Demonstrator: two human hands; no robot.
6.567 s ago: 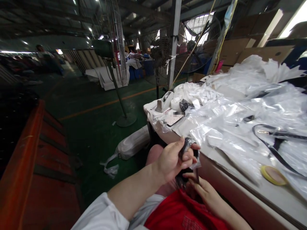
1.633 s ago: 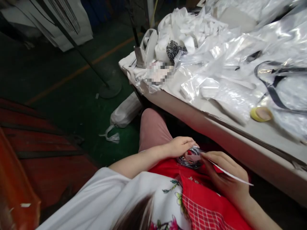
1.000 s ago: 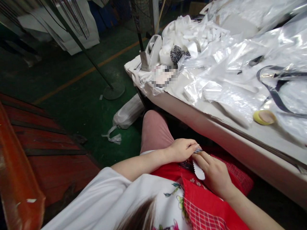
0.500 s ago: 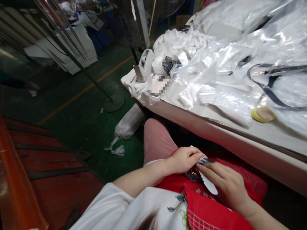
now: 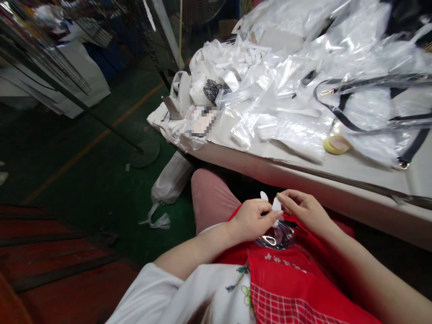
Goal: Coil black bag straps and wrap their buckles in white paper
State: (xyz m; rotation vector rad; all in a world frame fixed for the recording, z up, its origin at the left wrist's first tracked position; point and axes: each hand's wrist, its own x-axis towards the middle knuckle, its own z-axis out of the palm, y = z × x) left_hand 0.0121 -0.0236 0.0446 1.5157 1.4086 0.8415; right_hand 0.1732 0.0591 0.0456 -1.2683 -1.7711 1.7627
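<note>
Over my lap, my left hand (image 5: pixel 254 219) is closed, thumb and fingers pinching a white strip (image 5: pixel 276 205) with a toothed edge. One end of the strip stands up above the fingers. At that end, my right hand (image 5: pixel 305 209) has thumb and forefinger pinched together. Below both hands hangs a dark strap in clear plastic (image 5: pixel 285 235), with a gold-coloured clip (image 5: pixel 269 240) showing. The strip appears to go around this bundle, but the fingers hide part of it.
Ahead, the white table (image 5: pixel 232 164) bears heaps of clear plastic bags (image 5: pixel 286 121), a yellow tape roll (image 5: pixel 336 144), dark straps (image 5: pixel 340 116) and a tape dispenser (image 5: pixel 173 108). A white wrapped bundle (image 5: pixel 170 180) lies on the floor beside my knee. A metal stand (image 5: pixel 143 153) is at left.
My right hand has lifted off the bundle and moved up to the strip's end. The white strip, earlier hanging down past the fingers, now points up. The view has shifted to the right.
</note>
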